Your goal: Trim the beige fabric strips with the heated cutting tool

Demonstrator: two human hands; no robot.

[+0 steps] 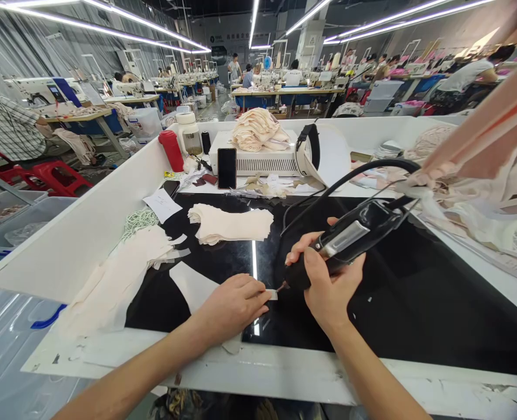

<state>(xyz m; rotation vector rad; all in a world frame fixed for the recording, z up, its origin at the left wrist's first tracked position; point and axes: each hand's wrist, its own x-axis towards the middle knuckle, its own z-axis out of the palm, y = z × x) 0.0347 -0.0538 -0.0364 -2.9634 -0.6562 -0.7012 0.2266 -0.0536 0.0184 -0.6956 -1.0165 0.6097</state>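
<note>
1. A loose fabric pile (105,286) is lying at far left, its layers too merged to count. It is probably draping softly; support it from beneath.
2. One tangle of green cord (140,223) is resting behind the pile, beside one paper note (162,205). The cord is likely snagging easily.
3. One pale piece (192,284) is lying flat on the black work surface (415,291). It is looking light and limp; hold it near the narrow end.
4. The left hand (234,303) is pressing down near that end with bent fingers; whether the thumb is pinching cannot be told.
5. One fabric stack (236,226) is sitting behind the left hand, its layers uncountable. It is likely shifting if nudged; lift it with both sides supported.
6. One corded tool (343,236) is pointing its tip at the narrow end; contact is unclear. It is appearing rigid and fairly heavy; grasp the body, clear of the tip.
7. The right hand (334,286) is gripping the tool, fingers and thumb wrapping its body.
</note>
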